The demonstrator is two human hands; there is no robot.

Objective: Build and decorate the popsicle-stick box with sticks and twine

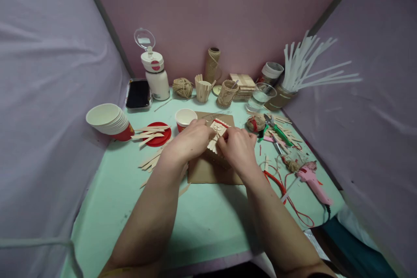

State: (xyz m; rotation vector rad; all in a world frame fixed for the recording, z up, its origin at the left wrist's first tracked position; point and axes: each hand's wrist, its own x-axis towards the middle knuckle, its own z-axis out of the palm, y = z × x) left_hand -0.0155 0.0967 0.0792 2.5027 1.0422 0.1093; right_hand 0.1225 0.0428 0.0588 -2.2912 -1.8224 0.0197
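Note:
Both hands meet over a small pale craft-stick piece (219,127) with a red strip along its top and small round shapes on its face. My left hand (198,138) has its fingers closed at the piece's left side. From the right, my right hand (239,145) pinches at its lower right edge. Exactly what lies between the fingertips is partly hidden. Beneath the hands is a brown cardboard sheet (208,177), with a brown block-like shape under the piece, mostly in shadow. A white-and-red paper cup (186,118) stands just behind my left hand.
Left are stacked paper cups (109,120), a red lid (159,140) with wooden sticks, and a phone (139,94). A bottle (157,82) and twine ball (182,88) stand behind. Right lie green-handled pliers (282,134), a pink glue gun (314,183) and red cord; glue sticks (302,67) rise behind.

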